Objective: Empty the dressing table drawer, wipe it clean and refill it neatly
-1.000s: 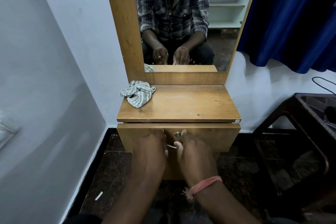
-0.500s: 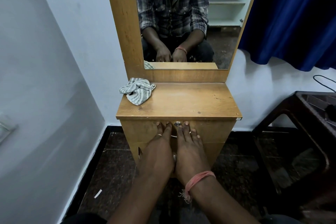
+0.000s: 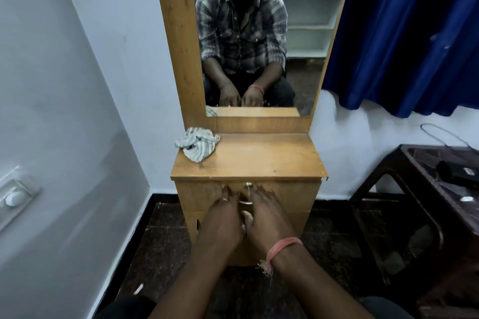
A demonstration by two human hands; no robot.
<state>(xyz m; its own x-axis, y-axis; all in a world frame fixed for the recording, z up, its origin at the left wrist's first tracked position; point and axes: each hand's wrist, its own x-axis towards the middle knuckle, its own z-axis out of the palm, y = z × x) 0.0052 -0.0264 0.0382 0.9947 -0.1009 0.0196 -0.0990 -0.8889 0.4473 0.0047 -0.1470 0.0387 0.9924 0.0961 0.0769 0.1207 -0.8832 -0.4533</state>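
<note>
- The drawer sits just under the wooden counter, and it is pushed all the way in, so nothing inside it can be seen.
- The left hand and right hand lie flat on the drawer front, side by side, with the fingers stretched out and holding nothing.
- A small round lock and a metal handle show between the two hands.
- A striped cloth lies crumpled on the back left corner of the counter (one edge hangs over the side).
- A tall mirror stands behind the counter.
- A dark stool stands to the right, and a blue curtain hangs above it.
</note>
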